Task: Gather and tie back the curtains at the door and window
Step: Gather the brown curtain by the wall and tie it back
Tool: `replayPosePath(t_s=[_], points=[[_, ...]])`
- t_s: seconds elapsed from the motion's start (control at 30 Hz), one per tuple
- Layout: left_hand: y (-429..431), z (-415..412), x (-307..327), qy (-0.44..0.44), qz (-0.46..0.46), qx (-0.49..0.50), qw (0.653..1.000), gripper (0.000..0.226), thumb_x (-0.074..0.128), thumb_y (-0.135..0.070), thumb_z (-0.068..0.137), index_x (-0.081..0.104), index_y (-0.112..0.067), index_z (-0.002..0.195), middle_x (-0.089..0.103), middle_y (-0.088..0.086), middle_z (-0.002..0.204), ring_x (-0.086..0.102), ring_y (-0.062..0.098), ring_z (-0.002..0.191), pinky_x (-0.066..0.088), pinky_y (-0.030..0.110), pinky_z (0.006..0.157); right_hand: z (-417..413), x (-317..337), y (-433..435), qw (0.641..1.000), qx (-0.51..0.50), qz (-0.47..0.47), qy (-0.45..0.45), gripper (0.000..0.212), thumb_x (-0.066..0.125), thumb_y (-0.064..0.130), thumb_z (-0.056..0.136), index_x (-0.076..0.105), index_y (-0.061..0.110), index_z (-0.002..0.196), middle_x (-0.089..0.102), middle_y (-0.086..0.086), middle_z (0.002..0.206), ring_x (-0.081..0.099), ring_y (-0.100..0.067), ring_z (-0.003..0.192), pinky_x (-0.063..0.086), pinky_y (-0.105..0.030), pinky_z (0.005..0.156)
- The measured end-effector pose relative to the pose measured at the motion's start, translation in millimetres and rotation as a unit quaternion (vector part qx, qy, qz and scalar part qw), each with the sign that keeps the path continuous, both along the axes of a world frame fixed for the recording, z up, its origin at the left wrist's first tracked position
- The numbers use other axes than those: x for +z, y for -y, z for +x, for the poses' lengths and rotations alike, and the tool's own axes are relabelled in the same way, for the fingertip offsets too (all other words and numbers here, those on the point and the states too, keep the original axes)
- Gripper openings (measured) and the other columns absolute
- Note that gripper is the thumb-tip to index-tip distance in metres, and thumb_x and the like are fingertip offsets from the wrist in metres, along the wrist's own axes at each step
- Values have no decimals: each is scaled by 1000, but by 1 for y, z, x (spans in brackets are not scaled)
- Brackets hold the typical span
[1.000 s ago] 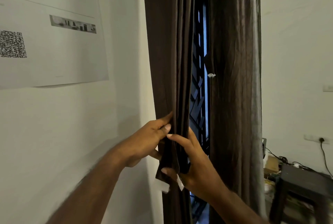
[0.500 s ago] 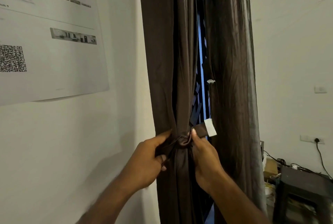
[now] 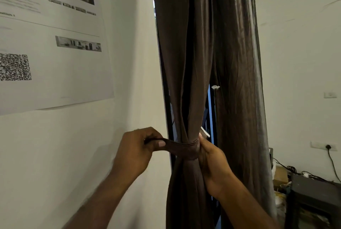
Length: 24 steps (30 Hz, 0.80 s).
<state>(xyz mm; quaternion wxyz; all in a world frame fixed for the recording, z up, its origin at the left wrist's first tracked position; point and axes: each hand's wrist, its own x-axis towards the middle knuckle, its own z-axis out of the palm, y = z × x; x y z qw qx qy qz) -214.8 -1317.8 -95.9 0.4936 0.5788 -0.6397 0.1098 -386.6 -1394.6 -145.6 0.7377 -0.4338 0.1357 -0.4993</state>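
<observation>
A dark brown left curtain point(image 3: 186, 62) hangs gathered into a bunch at waist height. A matching brown tie-back strap point(image 3: 180, 145) wraps around that bunch. My left hand point(image 3: 135, 152) pinches one end of the strap and holds it stretched out to the left, away from the curtain. My right hand point(image 3: 212, 158) grips the gathered curtain at the wrap, where the strap's white-tipped other end point(image 3: 204, 132) sticks up. A second brown curtain point(image 3: 239, 81) hangs loose to the right.
A printed poster point(image 3: 55, 44) with a QR code is stuck on the white wall at left. A dark window grille point(image 3: 209, 118) shows between the curtains. A black stool point(image 3: 313, 192), cables and a wall socket point(image 3: 323, 146) sit low right.
The curtain went from loosely held folds to a tight bunch. The strap was wrapped around it, and my left hand has pulled one strap end out to the left.
</observation>
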Motion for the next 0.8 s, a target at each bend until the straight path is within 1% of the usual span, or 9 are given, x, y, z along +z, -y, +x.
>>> replayPosePath(t_s=[0.1,0.17,0.23,0.33,0.4,0.5,0.57,0.63,0.8], points=[[16,-13,-1,110,-83,142,980,18,84,-12,70,75,-27,73,64,-7,84,60,20,83,30,31,79,5,-6,-5,1000,19,24,-8,43,47,43,96,78,16,110,75,-17,116,74,-30,104,58,-38,84],[26,-22,-3,116,-86,142,979,15,79,-4,74,77,-17,78,66,1,84,61,26,79,42,35,76,8,-8,-7,999,25,34,-5,43,50,42,95,78,14,109,75,-17,114,75,-30,101,58,-39,83],[31,-31,-3,28,-18,35,999,19,66,2,84,77,-13,83,71,-6,80,67,14,73,54,23,72,7,-10,-8,999,20,29,17,43,56,41,88,78,11,111,74,-18,116,73,-32,104,56,-43,89],[25,-42,-4,-147,95,-94,980,38,55,0,94,78,-27,81,74,-20,75,69,-2,71,48,6,66,2,-12,-9,999,14,19,42,47,58,40,85,74,9,117,73,-19,118,72,-34,107,60,-42,84],[22,-39,-10,-267,110,-204,936,44,44,-4,99,80,-25,84,78,-4,92,72,13,93,54,20,79,-1,-13,-8,998,25,22,58,47,59,39,86,74,8,118,73,-19,119,72,-33,108,63,-37,77],[12,-32,-12,-407,164,-391,809,43,39,-36,101,74,-16,114,71,8,121,63,24,118,46,34,98,-3,-13,-8,996,31,7,82,41,55,37,92,74,13,117,71,-16,123,70,-30,113,61,-33,80],[10,-35,-13,-359,213,-392,820,59,52,-60,85,67,-20,126,67,1,129,61,17,122,42,31,102,-3,-14,-8,995,29,2,94,40,54,34,94,70,13,124,70,-17,126,68,-30,116,60,-34,83],[14,-45,-13,-305,216,-316,872,59,73,-60,68,72,-24,114,74,-3,114,69,14,107,53,23,89,0,-16,-10,994,35,0,102,41,55,32,96,65,11,129,69,-19,128,66,-31,119,60,-33,85],[25,-53,-13,-404,82,-198,889,52,83,-46,49,75,-20,94,79,-1,85,76,18,76,59,23,61,3,-19,-14,999,24,-18,42,43,46,38,102,62,11,130,70,-18,126,67,-32,118,57,-41,95]])
